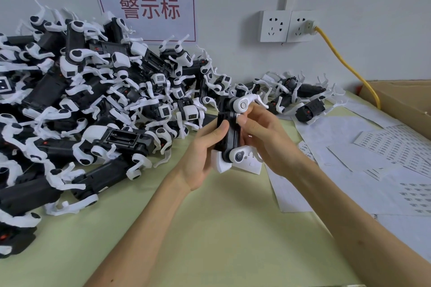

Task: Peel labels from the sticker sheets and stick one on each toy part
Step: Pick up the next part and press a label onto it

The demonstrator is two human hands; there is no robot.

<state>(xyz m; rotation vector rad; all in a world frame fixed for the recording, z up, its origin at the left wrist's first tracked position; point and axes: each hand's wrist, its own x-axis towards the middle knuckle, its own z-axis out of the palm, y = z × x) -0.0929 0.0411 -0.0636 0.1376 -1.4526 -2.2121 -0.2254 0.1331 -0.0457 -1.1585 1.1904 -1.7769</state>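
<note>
A black-and-white toy robot-dog part (229, 134) is held upright above the green table, its white legs sticking out at top and bottom. My left hand (203, 154) grips its black body from the left, thumb on the front edge. My right hand (263, 137) holds it from the right, with the thumb pressed against the body near the upper joint. Whether a label sits under that thumb is hidden. White sticker sheets (394, 147) printed with rows of small labels lie spread on the right.
A large pile of the same toy parts (77, 100) fills the left and back of the green table (210, 228). Several more parts (310, 108) lie at the back right. A cardboard box (401, 98) stands far right, with a yellow cable (345, 65) running from the wall sockets.
</note>
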